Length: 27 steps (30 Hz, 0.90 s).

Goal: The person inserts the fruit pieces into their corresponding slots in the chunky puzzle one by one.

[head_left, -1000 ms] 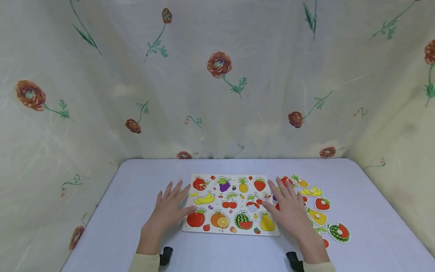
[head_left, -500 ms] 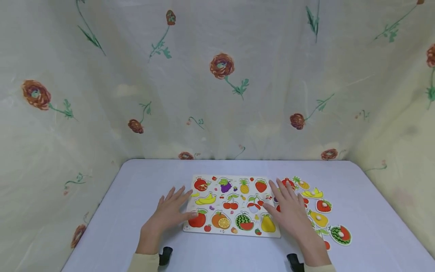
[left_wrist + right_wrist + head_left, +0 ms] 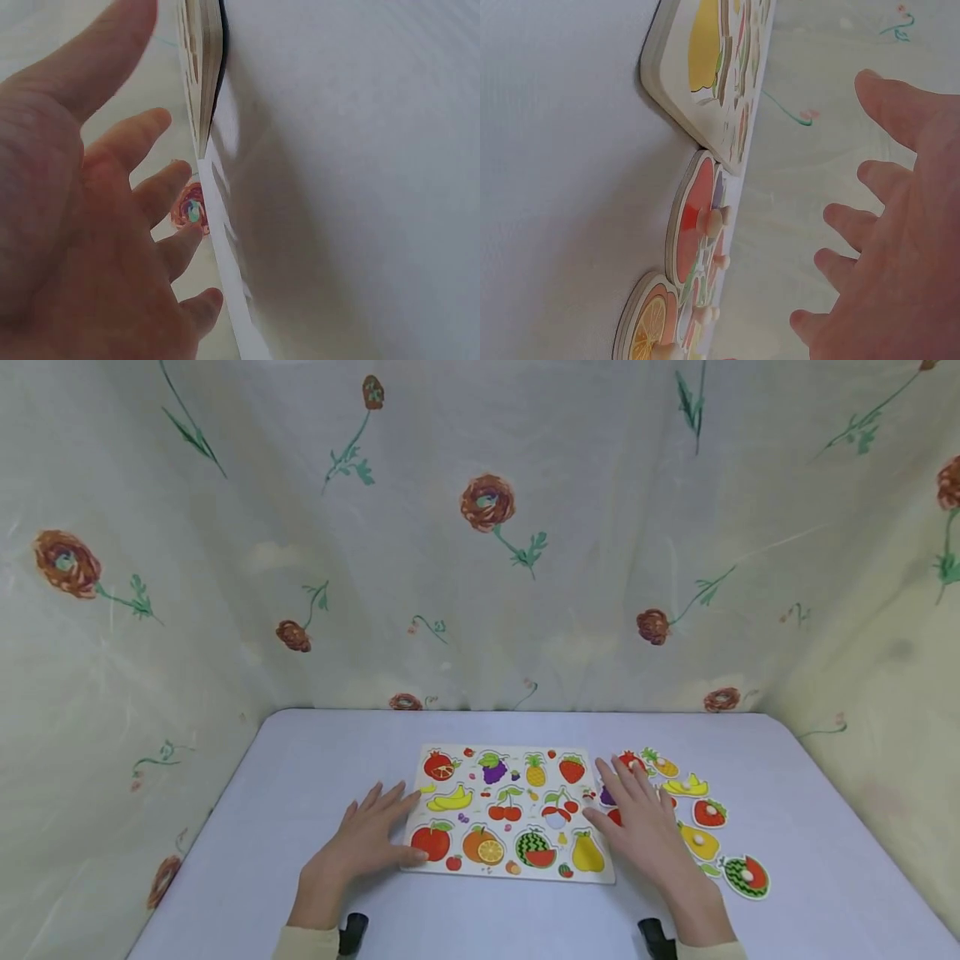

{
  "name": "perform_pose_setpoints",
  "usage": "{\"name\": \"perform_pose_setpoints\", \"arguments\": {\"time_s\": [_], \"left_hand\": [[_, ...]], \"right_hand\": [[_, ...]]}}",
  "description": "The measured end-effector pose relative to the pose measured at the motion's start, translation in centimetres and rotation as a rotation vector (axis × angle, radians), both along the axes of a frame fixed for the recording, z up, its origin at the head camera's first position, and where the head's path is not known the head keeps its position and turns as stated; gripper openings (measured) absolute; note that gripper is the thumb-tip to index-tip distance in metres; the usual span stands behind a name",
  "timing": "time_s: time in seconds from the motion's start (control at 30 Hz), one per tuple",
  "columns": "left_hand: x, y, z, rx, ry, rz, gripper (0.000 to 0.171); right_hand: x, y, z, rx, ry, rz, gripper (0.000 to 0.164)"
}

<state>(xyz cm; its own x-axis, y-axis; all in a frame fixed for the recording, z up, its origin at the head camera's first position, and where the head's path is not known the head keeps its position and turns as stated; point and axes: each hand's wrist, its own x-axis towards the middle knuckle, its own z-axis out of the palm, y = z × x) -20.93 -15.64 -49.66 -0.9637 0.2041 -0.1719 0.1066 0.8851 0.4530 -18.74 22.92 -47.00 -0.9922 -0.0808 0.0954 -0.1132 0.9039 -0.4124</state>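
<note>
A fruit puzzle board (image 3: 529,818) lies on the table, its printed recesses showing fruits such as bananas and a pear. My left hand (image 3: 360,839) is spread at the board's left side, thumb overlapping the near left corner in the head view. The left wrist view shows its palm and fingers (image 3: 159,191) holding nothing, beside the board's edge (image 3: 204,82). Over the board's right edge and some loose pieces, my right hand (image 3: 645,831) spreads its fingers. In the right wrist view, those fingers (image 3: 851,225) are apart from the knobbed pieces, with nothing in them.
Loose fruit pieces with knobs lie right of the board, among them a watermelon (image 3: 746,877), a strawberry (image 3: 709,813) and a pear (image 3: 697,842). The right hand hides several others. An orange piece (image 3: 649,326) shows in the right wrist view. A flowered curtain (image 3: 577,568) hangs behind the table.
My left hand has shifted slightly left and nearer to me, its thumb moving down to the board's near corner. The right hand has barely moved, and the head view has swayed a little.
</note>
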Motion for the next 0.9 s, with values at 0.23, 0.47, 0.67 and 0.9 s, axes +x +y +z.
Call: {"name": "perform_pose_setpoints", "arguments": {"time_s": [0.23,0.47,0.67,0.9], "left_hand": [[-0.1,0.0,0.2,0.000,-0.008,-0.032,0.095],[-0.5,-0.1,0.2,0.013,-0.018,-0.076,0.093],[-0.8,0.0,-0.1,0.023,-0.043,-0.076,0.091],[-1.0,0.2,0.2,0.003,-0.068,-0.075,0.089]], "right_hand": [[-0.3,0.6,0.0,0.014,-0.009,0.010,0.083],[-0.8,1.2,0.4,0.039,-0.004,0.015,0.082],[-1.2,1.6,0.2,0.051,-0.027,0.017,0.080],[-1.5,2.3,0.0,0.066,-0.041,0.019,0.078]]}}
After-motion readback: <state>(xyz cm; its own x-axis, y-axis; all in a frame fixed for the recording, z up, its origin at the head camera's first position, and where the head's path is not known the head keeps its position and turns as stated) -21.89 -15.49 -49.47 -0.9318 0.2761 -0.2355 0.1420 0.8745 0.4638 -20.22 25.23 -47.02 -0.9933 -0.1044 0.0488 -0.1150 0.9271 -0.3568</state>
